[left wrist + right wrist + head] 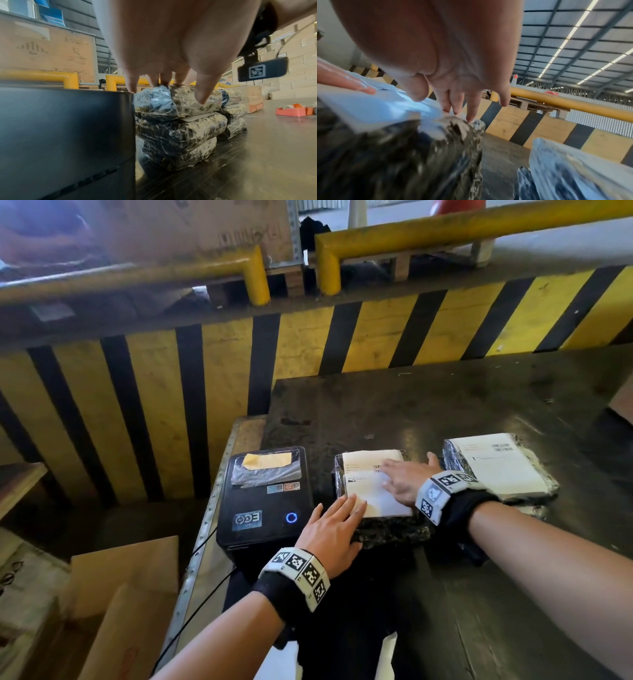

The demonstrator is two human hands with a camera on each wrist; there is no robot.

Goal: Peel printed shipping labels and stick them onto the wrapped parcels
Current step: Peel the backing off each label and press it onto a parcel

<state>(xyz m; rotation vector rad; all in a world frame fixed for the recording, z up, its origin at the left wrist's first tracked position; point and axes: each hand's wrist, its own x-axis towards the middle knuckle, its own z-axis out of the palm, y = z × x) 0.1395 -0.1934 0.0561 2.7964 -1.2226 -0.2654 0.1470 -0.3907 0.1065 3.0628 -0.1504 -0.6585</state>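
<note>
1. Both hands lie flat with fingers spread and straight on one parcel: the left hand (330, 530) presses the near-left corner of the white shipping label (371, 495), the right hand (407, 479) presses its right part, thumb pointing away
2. Behind everything runs a barrier wall (171, 392) painted in yellow and black stripes, topped by yellow pipe rails (462, 229); a cardboard box (191, 227) stands past them with handling symbols printed low on its side, its lettering too blurred to read
3. On the dark table (479, 594) the black label printer (265, 498) sits just left of the parcel, a ring lit blue on its front, a logo badge and small coloured stickers on top, none readable; a yellow scrap under clear film lies on its lid
4. Left wrist view shows the pressed parcel (180, 102) as the top of a stack of three, each wrapped in crinkled shiny film over dark contents, with a second stack (235, 117) just behind it
5. That second stack's top parcel (500, 470) lies right of the hands, touching the right wrist band, and carries a large white label with barcodes and fine print too small to read
6. Under the hands the label shows a barcode strip and small text lines, partly hidden by the right fingers; a second white sheet (371, 457) lies beyond it on the same parcel
7. Orange tape dispenser (295, 110) lies well apart on the table
</note>
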